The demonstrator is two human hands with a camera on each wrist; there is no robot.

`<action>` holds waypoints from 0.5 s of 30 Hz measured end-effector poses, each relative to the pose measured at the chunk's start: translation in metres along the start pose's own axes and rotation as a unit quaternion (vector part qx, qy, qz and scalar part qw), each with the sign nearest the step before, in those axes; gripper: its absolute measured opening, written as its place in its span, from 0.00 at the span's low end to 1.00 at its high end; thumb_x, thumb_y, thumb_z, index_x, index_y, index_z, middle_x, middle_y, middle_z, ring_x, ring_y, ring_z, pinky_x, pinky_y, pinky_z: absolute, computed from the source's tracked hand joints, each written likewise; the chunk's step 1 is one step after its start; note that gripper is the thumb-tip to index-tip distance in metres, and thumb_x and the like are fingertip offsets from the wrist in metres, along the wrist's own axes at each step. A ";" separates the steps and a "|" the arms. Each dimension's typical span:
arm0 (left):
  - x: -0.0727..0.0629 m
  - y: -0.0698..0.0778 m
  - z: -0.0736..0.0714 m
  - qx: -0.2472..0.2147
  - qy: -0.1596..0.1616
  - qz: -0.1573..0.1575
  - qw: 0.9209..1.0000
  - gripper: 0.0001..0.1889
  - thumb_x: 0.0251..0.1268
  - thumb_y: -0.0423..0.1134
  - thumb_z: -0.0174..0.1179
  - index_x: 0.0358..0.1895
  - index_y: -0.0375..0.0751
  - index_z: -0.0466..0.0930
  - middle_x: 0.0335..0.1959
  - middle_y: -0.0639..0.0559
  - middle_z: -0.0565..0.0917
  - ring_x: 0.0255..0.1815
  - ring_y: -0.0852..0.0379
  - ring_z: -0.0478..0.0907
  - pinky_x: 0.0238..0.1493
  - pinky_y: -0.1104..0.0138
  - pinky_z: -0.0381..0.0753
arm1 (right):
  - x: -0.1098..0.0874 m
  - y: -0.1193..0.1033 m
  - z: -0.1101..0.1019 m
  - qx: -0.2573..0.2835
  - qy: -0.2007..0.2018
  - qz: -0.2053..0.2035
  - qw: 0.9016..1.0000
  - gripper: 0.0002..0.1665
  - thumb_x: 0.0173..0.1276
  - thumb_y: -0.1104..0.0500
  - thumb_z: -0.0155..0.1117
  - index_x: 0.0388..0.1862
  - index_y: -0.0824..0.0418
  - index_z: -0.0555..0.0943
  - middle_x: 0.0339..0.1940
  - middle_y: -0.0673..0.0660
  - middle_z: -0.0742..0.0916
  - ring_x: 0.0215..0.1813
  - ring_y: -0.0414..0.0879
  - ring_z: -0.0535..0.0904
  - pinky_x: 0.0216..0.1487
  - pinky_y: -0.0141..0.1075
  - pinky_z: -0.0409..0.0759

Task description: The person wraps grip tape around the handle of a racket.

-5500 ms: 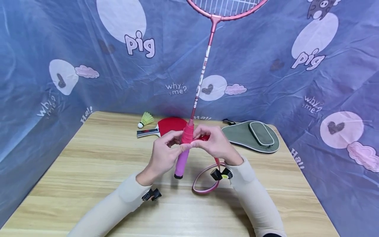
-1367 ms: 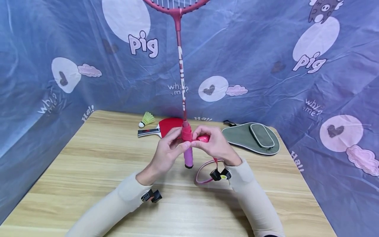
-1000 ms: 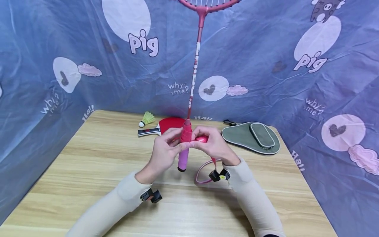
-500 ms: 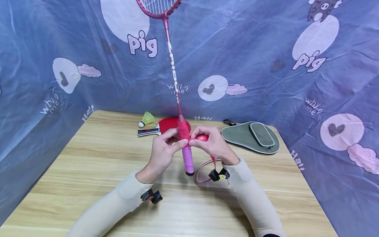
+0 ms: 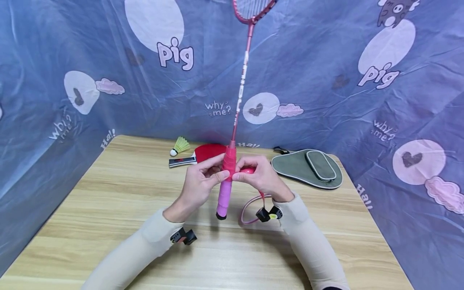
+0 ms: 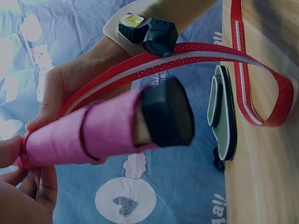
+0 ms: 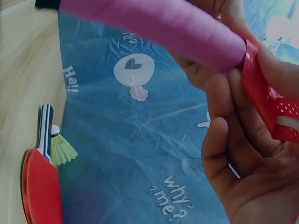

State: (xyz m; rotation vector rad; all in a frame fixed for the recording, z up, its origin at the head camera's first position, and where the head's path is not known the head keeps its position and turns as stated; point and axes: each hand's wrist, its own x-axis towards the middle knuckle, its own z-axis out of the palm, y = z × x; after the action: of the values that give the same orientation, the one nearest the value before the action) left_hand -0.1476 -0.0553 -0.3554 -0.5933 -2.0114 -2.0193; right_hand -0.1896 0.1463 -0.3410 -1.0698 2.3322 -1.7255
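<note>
Holding badminton racket (image 5: 242,80) nearly upright above table (image 5: 90,201), with thumb and fingers of left hand (image 5: 197,182) clamped round purple handle (image 5: 224,195) at lowest turn of red tape (image 5: 229,159), and with right hand (image 5: 262,174) pinching its free length just beside. Judged mid-wrap, red over upper part, purple bare below. Probably calls next for drawing tape taut, turning racket, and laying another overlapping turn toward black end cap (image 6: 169,112).
</note>
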 end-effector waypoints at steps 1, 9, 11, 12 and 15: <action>0.001 0.000 0.000 -0.008 -0.006 -0.001 1.000 0.25 0.62 0.24 0.67 0.63 0.28 0.78 0.49 0.29 0.86 0.40 0.63 0.81 0.43 0.76 0.83 | 0.000 0.000 0.000 0.000 -0.001 0.000 1.000 0.05 0.60 0.71 0.73 0.31 0.66 0.84 0.29 0.49 0.86 0.31 0.36 0.78 0.34 0.28 0.81; 0.005 -0.003 0.001 -0.053 -0.023 0.001 0.998 0.26 0.64 0.22 0.63 0.67 0.26 0.74 0.57 0.29 0.79 0.48 0.65 0.81 0.52 0.76 0.82 | 0.001 -0.001 0.000 0.029 0.013 -0.011 0.999 0.08 0.60 0.69 0.74 0.30 0.66 0.82 0.31 0.49 0.84 0.34 0.37 0.77 0.35 0.26 0.80; 0.006 -0.004 0.002 -0.039 -0.013 0.002 0.999 0.26 0.64 0.23 0.64 0.66 0.27 0.75 0.56 0.31 0.79 0.46 0.64 0.81 0.50 0.76 0.82 | 0.001 -0.001 0.000 0.035 0.013 -0.019 0.999 0.09 0.61 0.68 0.74 0.29 0.67 0.80 0.32 0.50 0.83 0.36 0.38 0.78 0.37 0.26 0.81; 0.006 -0.005 0.002 -0.029 -0.007 0.002 1.000 0.25 0.63 0.23 0.65 0.65 0.28 0.76 0.54 0.31 0.81 0.44 0.64 0.81 0.48 0.76 0.82 | 0.001 -0.001 0.000 0.039 0.012 -0.021 0.999 0.09 0.61 0.68 0.74 0.29 0.68 0.80 0.33 0.50 0.83 0.37 0.38 0.78 0.38 0.26 0.81; 0.006 -0.007 0.003 -0.012 0.008 0.004 1.000 0.24 0.62 0.25 0.66 0.64 0.31 0.79 0.48 0.34 0.83 0.39 0.63 0.78 0.41 0.76 0.79 | 0.002 -0.001 0.000 0.049 0.012 -0.020 0.999 0.10 0.61 0.69 0.73 0.29 0.72 0.78 0.33 0.48 0.83 0.38 0.37 0.78 0.39 0.26 0.81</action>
State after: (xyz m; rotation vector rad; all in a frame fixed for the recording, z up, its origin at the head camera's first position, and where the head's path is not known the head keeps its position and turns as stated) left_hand -0.1557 -0.0515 -0.3587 -0.5862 -1.9759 -2.0401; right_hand -0.1907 0.1456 -0.3398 -1.0914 2.2276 -1.8558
